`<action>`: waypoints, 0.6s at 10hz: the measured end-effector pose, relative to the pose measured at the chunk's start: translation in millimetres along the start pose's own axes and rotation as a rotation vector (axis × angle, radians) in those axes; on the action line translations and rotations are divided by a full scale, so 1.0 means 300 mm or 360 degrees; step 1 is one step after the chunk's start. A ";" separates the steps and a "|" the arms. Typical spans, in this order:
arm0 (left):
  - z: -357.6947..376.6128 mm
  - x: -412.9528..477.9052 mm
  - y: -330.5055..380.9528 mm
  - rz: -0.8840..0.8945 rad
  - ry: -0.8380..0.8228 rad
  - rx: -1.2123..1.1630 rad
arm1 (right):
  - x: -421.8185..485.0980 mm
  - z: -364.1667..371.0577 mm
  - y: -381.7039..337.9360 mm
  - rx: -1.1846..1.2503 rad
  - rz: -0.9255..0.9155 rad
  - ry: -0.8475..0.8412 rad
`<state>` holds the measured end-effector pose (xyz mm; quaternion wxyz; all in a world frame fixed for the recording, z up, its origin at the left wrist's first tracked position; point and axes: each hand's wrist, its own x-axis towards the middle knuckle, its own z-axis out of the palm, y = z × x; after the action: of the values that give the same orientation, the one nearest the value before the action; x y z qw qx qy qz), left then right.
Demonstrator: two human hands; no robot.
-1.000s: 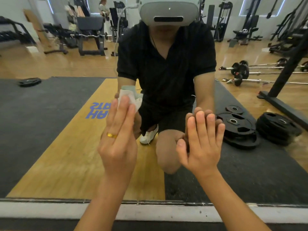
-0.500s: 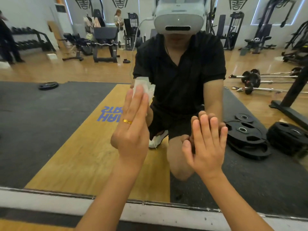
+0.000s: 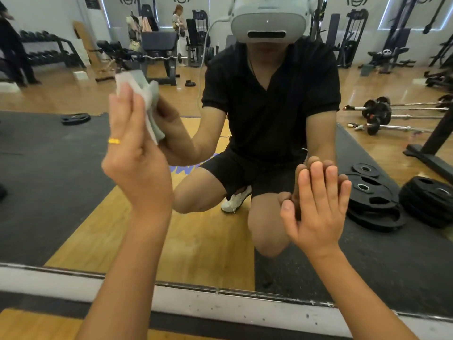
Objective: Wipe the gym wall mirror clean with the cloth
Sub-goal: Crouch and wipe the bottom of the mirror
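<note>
The wall mirror [image 3: 49, 168] fills the view and reflects me crouching in black clothes with a headset. My left hand [image 3: 132, 153], which wears a gold ring, presses a small white cloth [image 3: 127, 81] against the glass with straight fingers, high on the left. The cloth sticks out above my fingertips, and its greyer reflection shows just to the right. Lower on the right, my right hand [image 3: 318, 204] lies flat on the glass with its fingers together and holds nothing.
The mirror's lower edge [image 3: 220, 290] runs above a white scuffed baseboard [image 3: 245, 312] and a strip of wood floor. Reflected in the glass are weight plates [image 3: 375, 204], barbells [image 3: 382, 114], benches, racks and people at the back.
My left hand has slid the cloth up and to the left across the glass. My right hand stays flat at the same spot on the mirror.
</note>
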<state>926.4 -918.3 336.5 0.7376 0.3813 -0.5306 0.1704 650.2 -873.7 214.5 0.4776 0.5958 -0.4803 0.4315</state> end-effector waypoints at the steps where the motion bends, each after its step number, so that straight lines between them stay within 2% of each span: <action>1: 0.013 -0.106 0.072 -0.0007 -0.0145 -0.0053 | 0.001 -0.001 -0.004 -0.0011 0.0020 0.0001; 2: 0.045 -0.238 0.181 0.0248 -0.0403 -0.0062 | 0.000 -0.004 -0.003 -0.0012 0.0013 -0.0023; 3: 0.043 -0.286 0.184 0.0533 -0.0561 -0.0128 | 0.000 -0.008 0.002 -0.0012 -0.0002 -0.0040; 4: -0.049 -0.294 0.047 0.0527 -0.0638 0.0019 | -0.002 -0.011 0.005 0.0001 -0.0013 -0.0046; 5: -0.137 -0.298 -0.076 0.0165 -0.0480 0.0152 | -0.001 -0.010 0.002 -0.0001 -0.0007 -0.0030; 6: -0.091 -0.342 -0.009 -0.0282 -0.0291 0.0005 | -0.001 -0.010 0.000 -0.0001 0.0003 -0.0040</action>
<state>907.0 -884.0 237.9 0.6977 0.4418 -0.5596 0.0701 650.1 -870.7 214.6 0.4713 0.6007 -0.4869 0.4242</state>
